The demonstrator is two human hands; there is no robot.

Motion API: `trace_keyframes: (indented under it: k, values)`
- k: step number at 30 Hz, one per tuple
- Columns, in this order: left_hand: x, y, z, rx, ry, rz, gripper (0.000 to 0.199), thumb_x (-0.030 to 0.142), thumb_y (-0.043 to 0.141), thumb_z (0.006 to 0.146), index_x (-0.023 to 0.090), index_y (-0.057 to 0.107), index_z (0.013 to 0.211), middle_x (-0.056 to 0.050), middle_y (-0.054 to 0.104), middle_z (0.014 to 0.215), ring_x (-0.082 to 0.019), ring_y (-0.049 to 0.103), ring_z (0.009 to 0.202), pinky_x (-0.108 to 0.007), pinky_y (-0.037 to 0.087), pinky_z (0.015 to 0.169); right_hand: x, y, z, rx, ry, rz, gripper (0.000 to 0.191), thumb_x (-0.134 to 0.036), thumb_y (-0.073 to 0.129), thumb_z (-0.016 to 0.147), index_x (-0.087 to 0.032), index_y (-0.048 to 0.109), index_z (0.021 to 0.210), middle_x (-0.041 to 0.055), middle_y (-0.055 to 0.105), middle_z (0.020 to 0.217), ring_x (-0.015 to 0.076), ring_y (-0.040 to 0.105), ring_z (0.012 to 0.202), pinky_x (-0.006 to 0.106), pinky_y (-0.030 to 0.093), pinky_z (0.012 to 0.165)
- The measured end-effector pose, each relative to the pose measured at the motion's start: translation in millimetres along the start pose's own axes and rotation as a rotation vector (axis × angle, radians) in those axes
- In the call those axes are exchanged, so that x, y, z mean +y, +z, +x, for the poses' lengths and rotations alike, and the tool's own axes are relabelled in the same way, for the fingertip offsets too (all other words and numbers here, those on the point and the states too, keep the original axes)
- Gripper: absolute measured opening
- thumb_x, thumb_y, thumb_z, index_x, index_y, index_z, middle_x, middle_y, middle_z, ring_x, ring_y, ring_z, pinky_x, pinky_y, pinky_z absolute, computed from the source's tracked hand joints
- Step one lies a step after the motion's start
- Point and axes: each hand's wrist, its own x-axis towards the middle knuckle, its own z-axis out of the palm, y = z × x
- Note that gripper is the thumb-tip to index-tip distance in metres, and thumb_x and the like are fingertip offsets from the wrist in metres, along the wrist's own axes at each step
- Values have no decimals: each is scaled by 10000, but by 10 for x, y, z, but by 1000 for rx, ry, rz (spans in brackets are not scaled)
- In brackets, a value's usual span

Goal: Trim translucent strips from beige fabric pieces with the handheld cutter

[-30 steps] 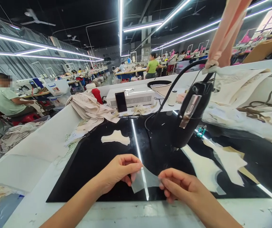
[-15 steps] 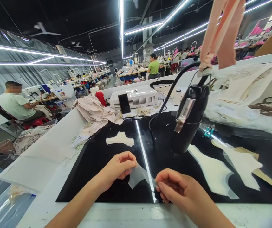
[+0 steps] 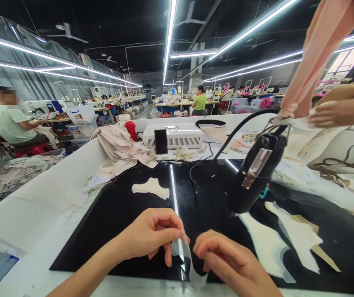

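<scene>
A thin translucent piece of sheet (image 3: 198,279) hangs between my hands above the front of a black glossy board (image 3: 118,235). My left hand (image 3: 158,237) is closed, pinching the sheet's upper corner between thumb and finger. Curled in on the other side, my right hand (image 3: 229,258) pinches the sheet's right edge, though its fingertips are partly hidden. The sheet bends downward in a curve. Beyond my left hand lies a cream cut piece (image 3: 151,188). To the right are a larger cream piece with a translucent border (image 3: 265,243) and another cream piece (image 3: 300,237) over tan material.
A black handheld machine (image 3: 254,173) hangs from pink fabric strips (image 3: 313,62) at the right. Another person's hand (image 3: 341,112) is near those strips. Behind the board are a phone (image 3: 161,141), a white vented box (image 3: 180,134) and heaped beige fabric (image 3: 123,144).
The sheet has gone from stretched flat to curved, as my hands came closer together. The hanging machine has tilted, and another person's hand has appeared at the right. The view has shifted.
</scene>
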Motion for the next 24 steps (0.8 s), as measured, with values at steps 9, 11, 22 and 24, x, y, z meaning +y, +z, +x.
trace_keyframes:
  k: [9, 11, 22, 24]
  values:
    - [-49, 88, 34, -206, 222, -226, 202, 320, 726, 922, 139, 643, 889, -84, 730, 849, -153, 708, 774, -235, 543, 667, -30, 93, 51, 21, 55, 81, 428, -686, 525, 922, -269, 624, 936, 15, 663, 918, 195, 641, 876, 287, 526, 826]
    - [-71, 62, 55, -196, 233, -225, 250, 367, 737, 913, 135, 645, 892, -81, 715, 830, -146, 682, 743, -249, 540, 681, -25, 88, 71, 11, 73, 14, 463, -697, 543, 906, -242, 619, 862, 5, 606, 819, 175, 580, 779, 262, 489, 730]
    - [-287, -79, 148, 74, 160, 201, 321, 434, 584, 973, 170, 682, 820, -17, 687, 779, -146, 611, 737, -240, 458, 712, 133, 0, 188, 78, 45, -454, 265, -449, 559, 961, -256, 668, 815, -11, 642, 768, 174, 566, 712, 271, 454, 686]
    - [-293, -109, 141, 101, 196, 384, 274, 385, 591, 980, 188, 721, 842, -14, 707, 824, -154, 617, 778, -247, 443, 738, 172, -30, 202, 60, 10, -561, 238, -404, 536, 982, -265, 667, 841, -9, 668, 801, 179, 591, 728, 282, 467, 692]
